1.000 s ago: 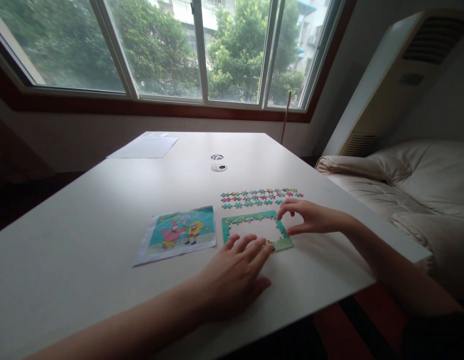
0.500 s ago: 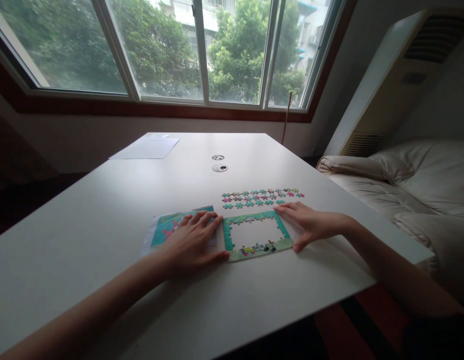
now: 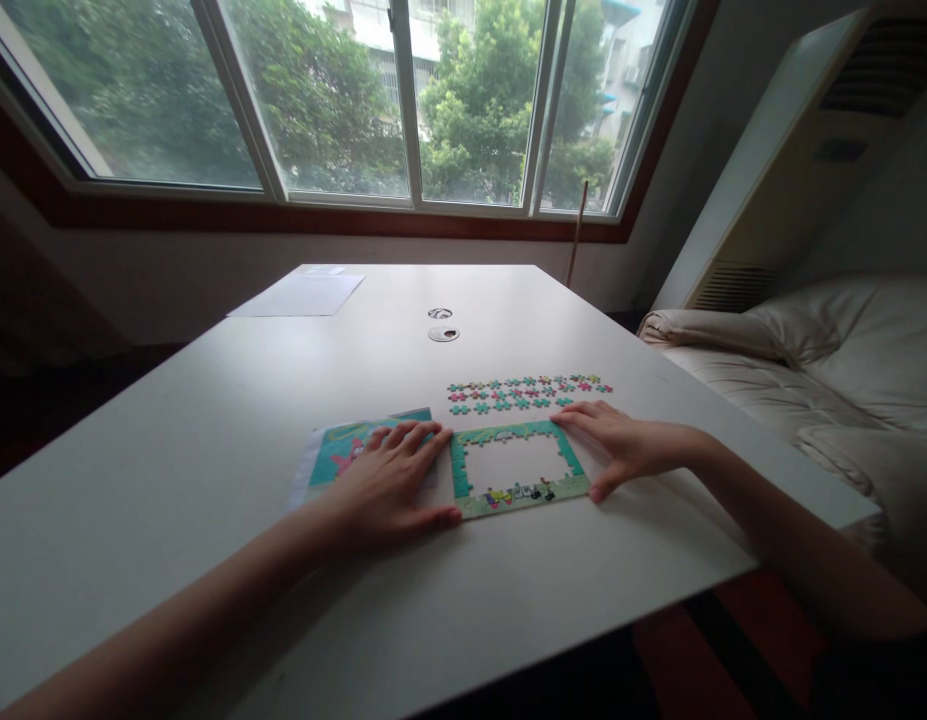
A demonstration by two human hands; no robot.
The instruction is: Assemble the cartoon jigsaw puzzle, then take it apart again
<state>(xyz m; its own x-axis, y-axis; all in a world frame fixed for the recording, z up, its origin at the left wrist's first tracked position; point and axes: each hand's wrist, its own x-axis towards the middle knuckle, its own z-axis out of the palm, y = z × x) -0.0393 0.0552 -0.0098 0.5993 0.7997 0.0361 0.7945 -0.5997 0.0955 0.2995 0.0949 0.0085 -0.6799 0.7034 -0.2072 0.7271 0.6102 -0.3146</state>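
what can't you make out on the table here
Printed picture, right part: head view, covered by the left hand.
Designs on the loose puzzle pieces: head view, too small.
Underside of the right hand, at the puzzle frame: head view, hidden by the hand itself.
Whether the far white paper bears writing: head view, too small.
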